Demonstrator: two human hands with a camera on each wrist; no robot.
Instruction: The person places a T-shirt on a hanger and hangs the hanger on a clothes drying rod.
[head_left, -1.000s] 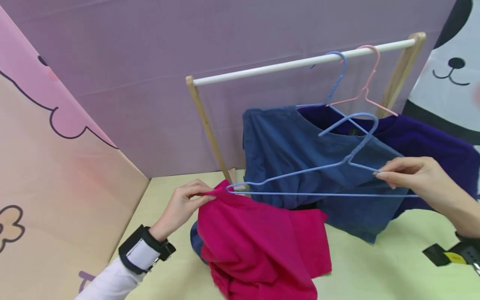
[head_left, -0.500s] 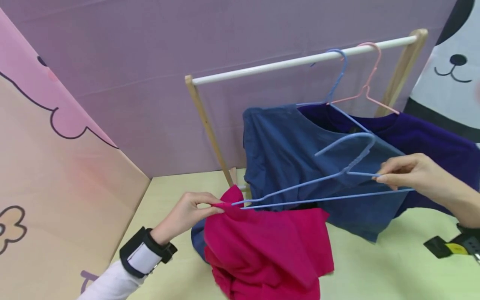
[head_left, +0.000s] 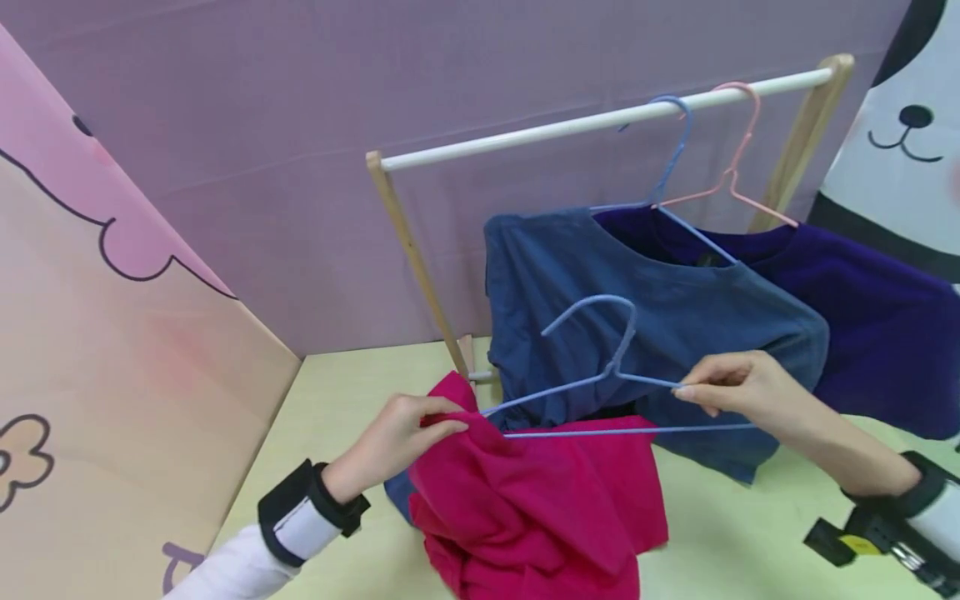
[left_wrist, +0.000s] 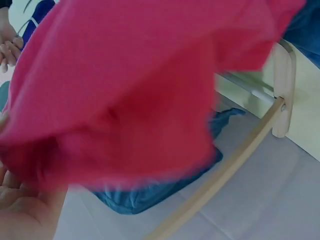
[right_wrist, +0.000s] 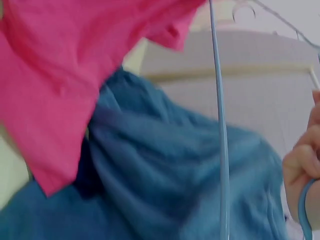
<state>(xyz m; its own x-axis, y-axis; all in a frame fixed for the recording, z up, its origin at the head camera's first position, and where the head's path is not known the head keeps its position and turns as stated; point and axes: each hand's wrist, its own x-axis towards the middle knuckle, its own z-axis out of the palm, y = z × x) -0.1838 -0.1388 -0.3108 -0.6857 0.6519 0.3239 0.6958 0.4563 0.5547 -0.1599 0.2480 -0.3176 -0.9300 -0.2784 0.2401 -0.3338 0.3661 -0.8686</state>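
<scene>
My left hand (head_left: pixel 408 433) pinches the edge of a magenta shirt (head_left: pixel 547 508), lifting that edge off the tabletop. The rest of the shirt hangs and bunches below. A light blue clothes hanger (head_left: pixel 617 365) is held by my right hand (head_left: pixel 738 387), thumb and fingers pinching its right shoulder wire. The hanger's hook points up and left, and its left end is hidden in the magenta cloth beside my left fingers. In the left wrist view the shirt (left_wrist: pixel 135 95) fills most of the picture. The hanger's bottom wire (right_wrist: pixel 221 125) crosses the right wrist view.
Behind stands a clothes rack with a white bar (head_left: pixel 525 143) and wooden posts. A slate-blue shirt (head_left: pixel 570 292) on a blue hanger and a dark purple shirt (head_left: pixel 885 308) by a pink hanger (head_left: pixel 731 171) hang at its right. Dark blue cloth (head_left: pixel 400 493) shows behind the magenta shirt.
My right hand has moved left and down with the hanger, whose left end has slid into the magenta cloth. My left hand has shifted slightly right and down with the shirt's edge.
</scene>
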